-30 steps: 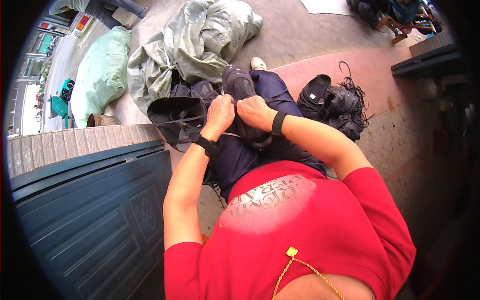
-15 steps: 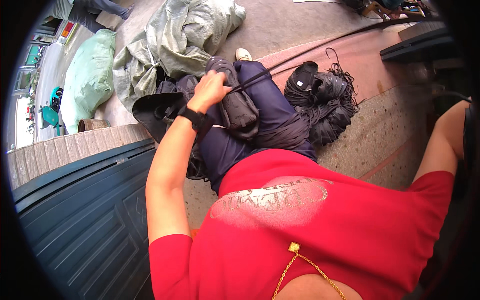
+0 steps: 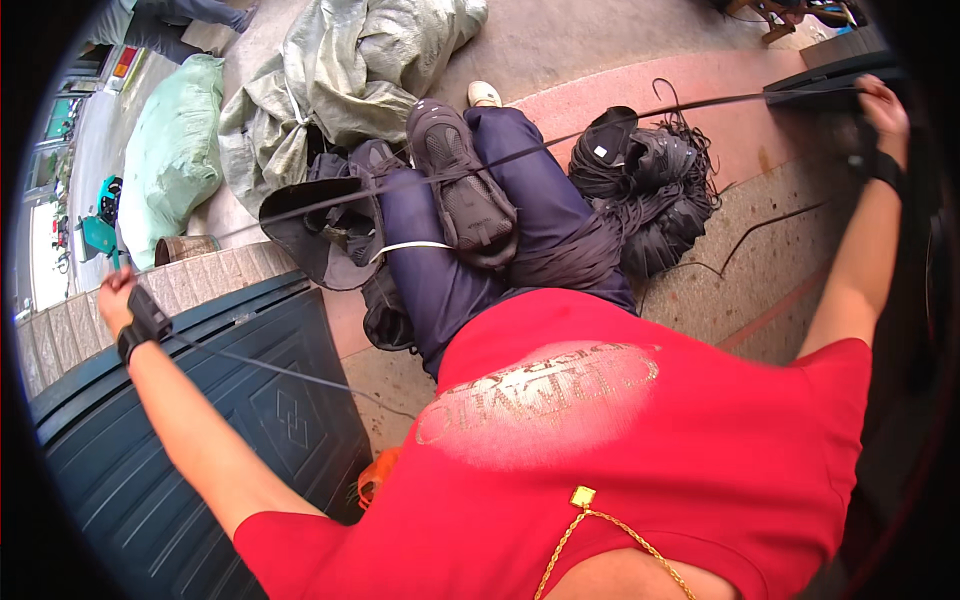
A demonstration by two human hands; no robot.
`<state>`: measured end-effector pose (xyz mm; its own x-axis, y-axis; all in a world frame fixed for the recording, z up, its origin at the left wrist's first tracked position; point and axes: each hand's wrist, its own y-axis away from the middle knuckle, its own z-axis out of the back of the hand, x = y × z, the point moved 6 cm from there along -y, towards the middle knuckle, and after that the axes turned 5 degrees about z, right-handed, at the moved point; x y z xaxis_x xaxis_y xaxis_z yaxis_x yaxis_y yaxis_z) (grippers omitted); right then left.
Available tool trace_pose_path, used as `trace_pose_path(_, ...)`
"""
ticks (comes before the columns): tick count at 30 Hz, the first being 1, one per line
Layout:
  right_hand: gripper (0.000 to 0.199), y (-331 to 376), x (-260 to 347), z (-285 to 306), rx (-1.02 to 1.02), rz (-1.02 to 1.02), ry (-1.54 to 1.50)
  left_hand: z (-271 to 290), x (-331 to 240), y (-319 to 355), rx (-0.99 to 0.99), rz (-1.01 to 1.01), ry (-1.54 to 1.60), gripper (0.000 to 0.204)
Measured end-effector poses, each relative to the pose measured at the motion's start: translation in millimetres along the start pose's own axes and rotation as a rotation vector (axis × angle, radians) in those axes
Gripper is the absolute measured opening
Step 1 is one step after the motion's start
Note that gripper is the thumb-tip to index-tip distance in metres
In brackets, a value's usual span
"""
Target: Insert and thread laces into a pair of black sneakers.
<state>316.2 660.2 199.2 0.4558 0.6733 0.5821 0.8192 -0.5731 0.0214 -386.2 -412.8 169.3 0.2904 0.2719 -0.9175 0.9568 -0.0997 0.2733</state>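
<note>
A dark grey shoe (image 3: 480, 220) lies on my lap, sole down, its toe away from me. A long black shoelace (image 3: 545, 147) is pulled taut sideways over it. My left hand (image 3: 117, 302), reaching far out to the left, has its fingers closed round the lace's left run. At the far right my right hand (image 3: 883, 112) is closed on the other end of the lace. Another dark shoe (image 3: 372, 160) lies left of the first, beside a black curved shoe part (image 3: 310, 225). A bundle of black laces (image 3: 570, 262) rests across my right thigh.
A pile of black shoes and laces (image 3: 650, 185) lies to my right. Ahead are a grey woven sack (image 3: 350, 85) and a pale green sack (image 3: 175, 150). A blue panelled door (image 3: 220, 430) stands close on my left. Another person's legs (image 3: 165, 25) show at the far left.
My left hand has left the shoe and swung far out to the left. My right hand has come up and forward at the right. The lace now stretches across the shoe between them.
</note>
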Motion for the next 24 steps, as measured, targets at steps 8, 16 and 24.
trace_pose_path(8, 0.024, 42, -463, -91, 0.240, -0.569, 1.468, -196, 199, 115, 0.176, 0.445, -0.211, 0.011)
trace_pose_path(16, 0.012, 79, -579, -132, 0.791, 0.202, 1.778, -334, 380, 243, 0.533, 0.661, -0.357, 0.029)
trace_pose_path(24, 0.018, 69, -595, -132, 0.625, 0.341, 1.925, -339, 411, 256, 0.491, 0.463, -0.756, 0.025)
